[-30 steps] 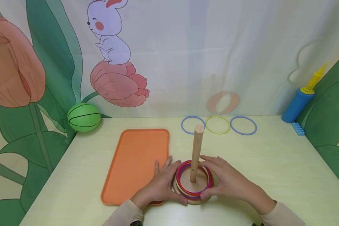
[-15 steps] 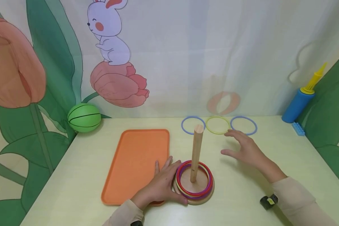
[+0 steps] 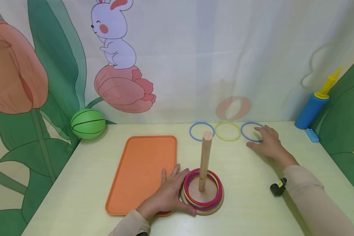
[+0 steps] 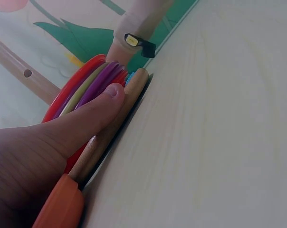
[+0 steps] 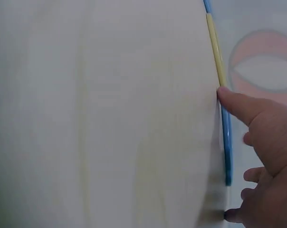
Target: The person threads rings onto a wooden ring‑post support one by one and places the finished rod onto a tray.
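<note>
In the head view my left hand [image 3: 172, 193] holds the near left side of a wooden ring stand [image 3: 205, 160], its thumb and forefinger round the base while other fingers spread over the orange tray. The left wrist view shows the thumb [image 4: 93, 116] on the base's rim. Several thin rings [image 3: 221, 186], red, purple and pale yellow, lie stacked round the post on the base. My right hand [image 3: 268, 141] reaches over the rightmost blue ring [image 3: 242, 133], fingers loosely bent and thumb apart. In the right wrist view a fingertip meets the blue ring [image 5: 226, 142] near the yellow one; no grip shows.
A yellow ring [image 3: 227, 140] and another blue ring [image 3: 190, 132] lie along the table's back edge. The orange tray [image 3: 144, 157] is left of the stand. A green ball [image 3: 88, 124] sits at the back left, a blue pump [image 3: 309, 111] and blue block [image 3: 312, 135] at the back right.
My right hand has left the stacked rings on the stand and moved back and right to the rightmost blue ring. The left hand has stayed at the base.
</note>
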A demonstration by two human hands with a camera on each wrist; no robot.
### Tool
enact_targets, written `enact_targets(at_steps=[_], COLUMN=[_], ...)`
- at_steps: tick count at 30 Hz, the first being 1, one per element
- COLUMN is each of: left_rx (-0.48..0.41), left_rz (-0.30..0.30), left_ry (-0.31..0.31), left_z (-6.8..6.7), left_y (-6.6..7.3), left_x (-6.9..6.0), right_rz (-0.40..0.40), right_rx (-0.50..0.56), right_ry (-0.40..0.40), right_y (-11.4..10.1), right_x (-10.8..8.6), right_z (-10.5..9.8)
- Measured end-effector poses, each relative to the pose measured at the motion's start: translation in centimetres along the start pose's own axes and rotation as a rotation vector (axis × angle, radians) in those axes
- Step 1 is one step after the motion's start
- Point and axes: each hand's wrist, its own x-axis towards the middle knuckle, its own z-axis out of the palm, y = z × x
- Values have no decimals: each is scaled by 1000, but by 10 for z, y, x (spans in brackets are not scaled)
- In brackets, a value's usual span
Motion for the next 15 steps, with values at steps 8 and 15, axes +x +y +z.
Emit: enact_targets(at_steps=[8, 15], left_rx=[-7, -6], left_rz=[-6, -2], left_ry=[-5, -1], left_z=[1, -1], left_y=[1, 0], left_x=[-1, 0], right_rz=[103, 101], right_rx=[-139, -91], right_ry=[36, 67], right_y=[11, 18], right_x=[-13, -23], right_z=[-4, 2])
